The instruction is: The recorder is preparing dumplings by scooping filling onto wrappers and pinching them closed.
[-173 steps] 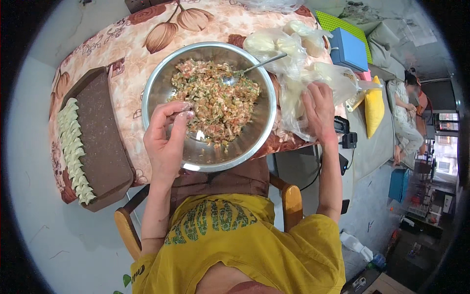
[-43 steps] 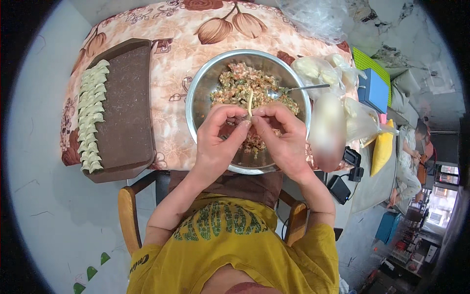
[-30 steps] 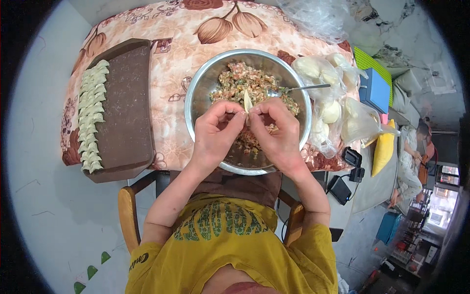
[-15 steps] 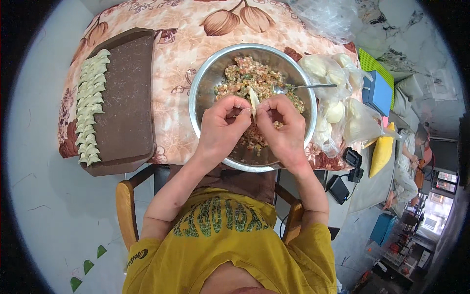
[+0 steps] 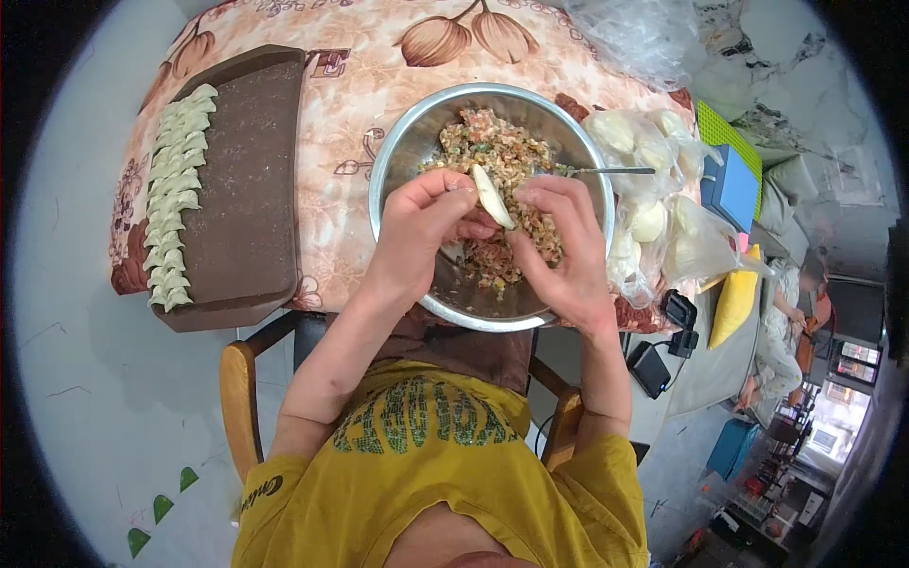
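Over the steel bowl (image 5: 379, 180) I hold a pale folded dumpling (image 5: 492, 199) in my left hand (image 5: 423, 227), pinched at one side by the thumb and fingers. My right hand (image 5: 571, 248) is open beside it, thumb and fingers apart, the thumb close to the dumpling's lower end; whether it touches cannot be told. Chopped, mixed filling (image 5: 502, 142) in pink, green and orange fills much of the bowl beneath my hands. A metal utensil's handle (image 5: 615, 170) leans over the bowl's right rim.
Left of the bowl lies a brown tray (image 5: 248, 189) with overlapping dumplings (image 5: 175, 189) along its left side. Plastic bags of pale dough balls (image 5: 648, 220) crowd the bowl's right side. Beyond are a blue box (image 5: 730, 185) and a black device (image 5: 650, 367). Another person (image 5: 781, 331) sits far right.
My right hand has come away from the pinch and opened to the right. The dumpling has tilted, showing more of its side, and stays in my left hand.
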